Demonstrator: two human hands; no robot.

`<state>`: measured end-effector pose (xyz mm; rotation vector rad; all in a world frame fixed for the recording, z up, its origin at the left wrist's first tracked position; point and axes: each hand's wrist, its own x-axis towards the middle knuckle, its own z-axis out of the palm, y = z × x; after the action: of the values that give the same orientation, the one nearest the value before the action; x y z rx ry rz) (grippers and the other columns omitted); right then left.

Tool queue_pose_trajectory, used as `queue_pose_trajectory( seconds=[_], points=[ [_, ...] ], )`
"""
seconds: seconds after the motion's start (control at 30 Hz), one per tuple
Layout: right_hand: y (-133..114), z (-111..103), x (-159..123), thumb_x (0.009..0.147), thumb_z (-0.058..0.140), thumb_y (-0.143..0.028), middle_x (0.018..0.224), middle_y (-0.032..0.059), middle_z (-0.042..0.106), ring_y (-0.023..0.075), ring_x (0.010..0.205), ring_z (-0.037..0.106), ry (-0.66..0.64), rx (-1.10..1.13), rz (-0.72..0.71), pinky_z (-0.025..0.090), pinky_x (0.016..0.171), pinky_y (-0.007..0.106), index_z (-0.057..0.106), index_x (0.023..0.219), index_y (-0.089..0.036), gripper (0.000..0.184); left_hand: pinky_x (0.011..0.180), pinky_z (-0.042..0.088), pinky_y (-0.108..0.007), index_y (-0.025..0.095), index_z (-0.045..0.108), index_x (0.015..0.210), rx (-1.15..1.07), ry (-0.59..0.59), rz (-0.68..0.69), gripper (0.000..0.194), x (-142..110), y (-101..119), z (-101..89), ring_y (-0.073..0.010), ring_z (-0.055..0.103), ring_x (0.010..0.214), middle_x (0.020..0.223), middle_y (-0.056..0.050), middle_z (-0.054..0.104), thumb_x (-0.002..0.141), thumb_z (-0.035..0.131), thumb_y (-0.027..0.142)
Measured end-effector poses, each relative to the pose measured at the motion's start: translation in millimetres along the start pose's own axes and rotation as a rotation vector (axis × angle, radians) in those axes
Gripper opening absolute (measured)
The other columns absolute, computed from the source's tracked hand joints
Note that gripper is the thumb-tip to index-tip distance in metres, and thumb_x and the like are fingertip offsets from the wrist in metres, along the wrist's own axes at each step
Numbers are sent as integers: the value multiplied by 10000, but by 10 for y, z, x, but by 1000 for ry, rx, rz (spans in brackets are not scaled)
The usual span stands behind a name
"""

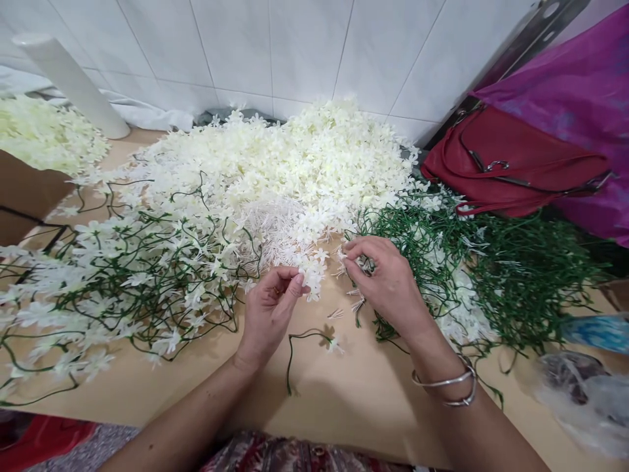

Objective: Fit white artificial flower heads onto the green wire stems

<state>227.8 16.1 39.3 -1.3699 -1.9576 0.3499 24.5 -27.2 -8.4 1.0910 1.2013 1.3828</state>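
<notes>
My left hand [272,308] pinches a small bunch of white artificial flowers [313,276] between thumb and fingertips. To its right, my right hand [381,278] has its thumb and forefinger pressed together near a few white stamen pieces [341,259]; what exactly sits between the fingertips is too small to tell. One white flower on a bent green stem [291,360] lies on the table [339,406] just below both hands. A few loose white stamens [335,314] rest between the hands.
White blossoms [319,151] are heaped against the tiled wall. Stemmed flowers [162,282] spread at left, green stems [525,282] at right. A red handbag [515,157], a purple bag [584,85], a white roll [73,88] and a clear plastic bag [584,400] stand around.
</notes>
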Motion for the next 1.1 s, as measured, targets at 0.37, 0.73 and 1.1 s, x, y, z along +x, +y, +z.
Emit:
queue_pose_trajectory(
  seconds=[0.37, 0.73, 1.1],
  points=[
    [-350, 77, -210, 853, 683, -149, 1013, 51, 762, 226, 1014, 705, 28, 464, 203, 527, 940, 383, 660, 807, -237, 102, 715, 589, -232, 178, 684, 926, -67, 1, -52, 258, 103, 207, 133, -146, 763, 759, 787, 6, 741, 860, 796, 401],
    [-302, 209, -244, 887, 645, -235, 773, 0, 687, 149, 723, 617, -117, 575, 367, 498, 710, 280, 704, 838, -198, 84, 766, 549, -223, 193, 697, 948, 84, -3, 35, 142, 97, 144, 179, -133, 700, 804, 864, -12, 736, 890, 766, 303],
    [-205, 231, -244, 810, 641, -292, 641, -44, 547, 106, 586, 459, -245, 634, 508, 388, 572, 246, 599, 700, -197, 151, 833, 562, -282, 218, 751, 984, 329, -132, 269, 79, 72, 98, 143, -179, 732, 865, 936, -42, 778, 911, 723, 227]
  ],
)
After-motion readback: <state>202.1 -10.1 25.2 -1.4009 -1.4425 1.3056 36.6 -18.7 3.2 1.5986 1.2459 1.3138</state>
